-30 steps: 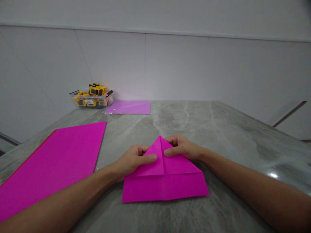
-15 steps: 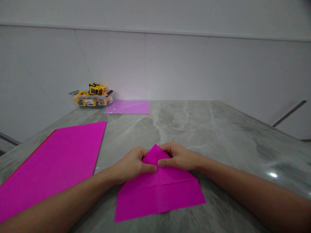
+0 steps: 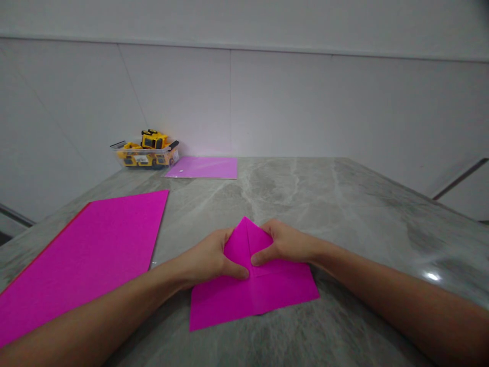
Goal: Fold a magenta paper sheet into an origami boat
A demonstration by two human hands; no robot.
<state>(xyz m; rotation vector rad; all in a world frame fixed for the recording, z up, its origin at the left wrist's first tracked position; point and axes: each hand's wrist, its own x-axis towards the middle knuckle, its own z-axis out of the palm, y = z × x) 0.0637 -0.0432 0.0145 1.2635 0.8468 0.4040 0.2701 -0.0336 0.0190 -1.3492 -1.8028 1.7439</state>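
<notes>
A folded sheet of magenta paper (image 3: 252, 295) is in both hands, its pointed end facing away from me and its wide straight edge toward me. A crease runs down its middle from the point. My left hand (image 3: 214, 260) grips the left slanted side, thumb on top near the centre crease and fingers underneath. On the right slanted side my right hand (image 3: 284, 244) holds it the same way, its thumb just right of the crease. The two thumbtips lie close together. The fingers under the paper are mostly hidden.
A stack of magenta paper (image 3: 103, 239) lies at the left on the grey marbled table (image 3: 298, 193). At the back left stand a clear plastic box (image 3: 147, 158) with yellow toy trucks (image 3: 154, 139) and a flat pinkish-purple packet (image 3: 206, 167). A white wall closes off the far side.
The folded paper has shifted slightly away from me, with its near edge farther up the table. The flap's lower crease line sits higher under the thumbs. Both hands keep their hold.
</notes>
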